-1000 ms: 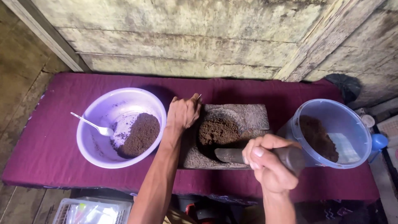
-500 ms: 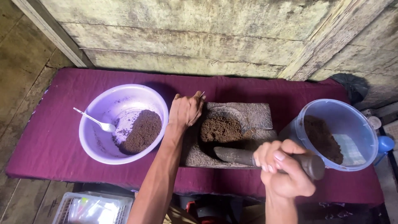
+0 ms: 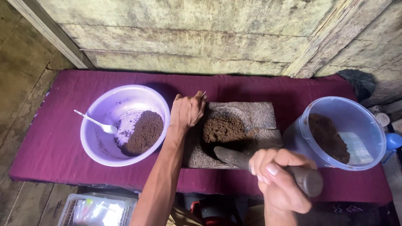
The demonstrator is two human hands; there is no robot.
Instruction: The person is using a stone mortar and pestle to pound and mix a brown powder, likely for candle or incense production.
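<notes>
Since half a second back: right hand [image 3: 279, 181] drawn nearer to the camera and lower in the head view, stone pestle [image 3: 268, 167] tilted with it; left hand [image 3: 186, 111] barely shifted on the slab's edge.

Head view, left to right: lilac bowl [image 3: 125, 124] on the maroon-covered desk [image 3: 63, 138], with a heap of dark brown ground powder [image 3: 144, 133] and a small white spoon [image 3: 97, 123] lying inside; just beside it, grey grinding stone [image 3: 251, 121], flat and rough, a hollow in its middle carrying a mound of the same brown stuff [image 3: 224, 129]; left hand curled shut, knuckles up, resting on the stone's left edge, seemingly pinching something thin, too small to tell; right hand wrapped tightly round the pestle's thick end, tip angled down towards the mound; further right, blue translucent bucket [image 3: 343, 132] with more brown material against its wall.

Judged on looks: pestle heavy, stiff, rough enough not to slip, best gripped at the thick rear end as now; slab heavy and unlikely to slide; powder loose, crumbly, easily spilled.
</notes>
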